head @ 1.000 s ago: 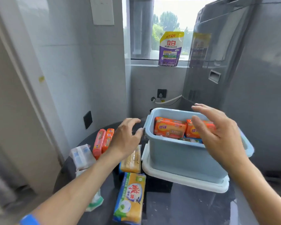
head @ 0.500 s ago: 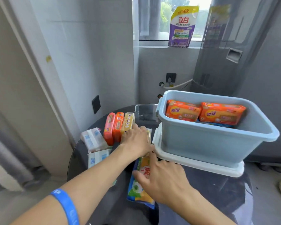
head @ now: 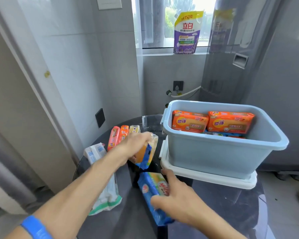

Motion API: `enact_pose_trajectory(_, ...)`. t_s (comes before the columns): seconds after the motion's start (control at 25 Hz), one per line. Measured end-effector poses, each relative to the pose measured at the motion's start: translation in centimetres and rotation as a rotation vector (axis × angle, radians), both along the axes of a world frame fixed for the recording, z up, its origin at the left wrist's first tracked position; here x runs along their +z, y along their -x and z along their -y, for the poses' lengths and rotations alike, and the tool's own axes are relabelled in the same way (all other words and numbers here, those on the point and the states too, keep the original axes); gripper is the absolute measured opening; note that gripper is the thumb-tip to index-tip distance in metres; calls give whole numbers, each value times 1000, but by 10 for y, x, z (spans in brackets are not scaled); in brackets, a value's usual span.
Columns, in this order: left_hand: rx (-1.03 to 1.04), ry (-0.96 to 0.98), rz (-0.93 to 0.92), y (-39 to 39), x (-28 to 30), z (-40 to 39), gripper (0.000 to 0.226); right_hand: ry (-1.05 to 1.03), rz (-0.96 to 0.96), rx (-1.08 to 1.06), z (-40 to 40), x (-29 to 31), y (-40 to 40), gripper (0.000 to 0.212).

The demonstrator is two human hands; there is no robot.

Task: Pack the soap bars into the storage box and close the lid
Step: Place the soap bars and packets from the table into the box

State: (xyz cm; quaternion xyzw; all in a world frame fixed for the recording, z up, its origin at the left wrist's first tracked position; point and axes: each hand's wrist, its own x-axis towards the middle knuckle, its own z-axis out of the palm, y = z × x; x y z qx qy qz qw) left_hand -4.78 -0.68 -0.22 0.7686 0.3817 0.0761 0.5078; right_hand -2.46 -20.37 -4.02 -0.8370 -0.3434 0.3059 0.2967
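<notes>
A light blue storage box (head: 214, 152) stands on its white lid (head: 207, 178) on a dark round table (head: 214, 213). Two orange soap packs (head: 188, 122) lean against its far wall, with other packs under them. My left hand (head: 136, 144) grips a yellow soap bar in a blue wrapper (head: 148, 155), lifted off the table just left of the box. My right hand (head: 178, 202) closes on a second yellow and blue soap bar (head: 154, 190) lying on the table in front of the box.
Three soap bars (head: 123, 135) stand on edge at the table's back left. White soap packs (head: 95, 152) and a white and green pack (head: 107, 199) lie along the left edge. A detergent pouch (head: 186, 33) stands on the window sill; a grey washing machine (head: 266, 66) is behind the box.
My left hand has lifted a yellow soap bar off the table. My right hand has come down from the box and closed on the bar lying in front.
</notes>
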Motion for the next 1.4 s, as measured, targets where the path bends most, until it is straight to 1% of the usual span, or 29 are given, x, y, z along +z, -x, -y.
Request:
enact_pose_trajectory(0.04,57,209,113,6,5,-5,23,-83,-277,-72,4,3,-7,86)
enact_pose_trajectory(0.08,76,417,247,12,8,-12,30,-169,-577,-110,8,6,-12,78)
enact_pose_trajectory(0.12,63,605,385,16,9,-19,40,-252,-846,-104,12,7,-17,71)
enact_pose_trajectory(0.16,46,738,505,21,9,-24,47,-351,-1015,-71,15,9,-20,64)
enact_pose_trajectory(0.2,29,817,602,25,9,-27,50,-433,-1112,-35,17,13,-20,58)
enact_pose_trajectory(0.24,22,849,674,29,9,-29,49,-484,-1177,2,19,17,-20,57)
enact_pose_trajectory(0.28,20,848,720,31,9,-29,51,-512,-1207,35,20,21,-20,60)
enact_pose_trajectory(0.36,38,774,732,32,8,-28,52,-538,-1220,74,20,26,-17,61)
enact_pose_trajectory(0.4,49,728,716,32,8,-26,50,-543,-1215,78,19,29,-16,57)
enact_pose_trajectory(0.48,73,674,700,30,10,-23,38,-535,-1198,75,20,32,-14,51)
enact_pose_trajectory(0.6,102,686,746,25,12,-21,23,-539,-1161,37,20,31,-15,54)
enact_pose_trajectory(0.68,70,710,777,21,11,-20,21,-592,-1202,-18,21,26,-16,59)
enact_pose_trajectory(0.76,56,722,766,19,11,-16,27,-690,-1287,-45,21,30,-14,58)
enact_pose_trajectory(0.88,17,739,743,19,12,-9,49,-777,-1398,-54,20,41,-11,61)
enact_pose_trajectory(1.0,25,764,745,18,14,-5,54,-822,-1481,-181,19,47,-12,63)
enact_pose_trajectory(1.08,43,765,753,18,14,-4,55,-851,-1428,-255,22,52,-14,63)
enact_pose_trajectory(1.16,34,766,757,18,12,-2,56,-856,-1364,-295,27,58,-15,71)
enact_pose_trajectory(1.24,38,743,735,17,9,0,60,-852,-1352,-348,28,61,-10,77)
enact_pose_trajectory(1.32,35,718,717,16,7,2,62,-824,-1363,-437,24,60,0,68)
enact_pose_trajectory(1.4,13,730,713,14,8,6,58,-785,-1341,-492,23,62,8,58)
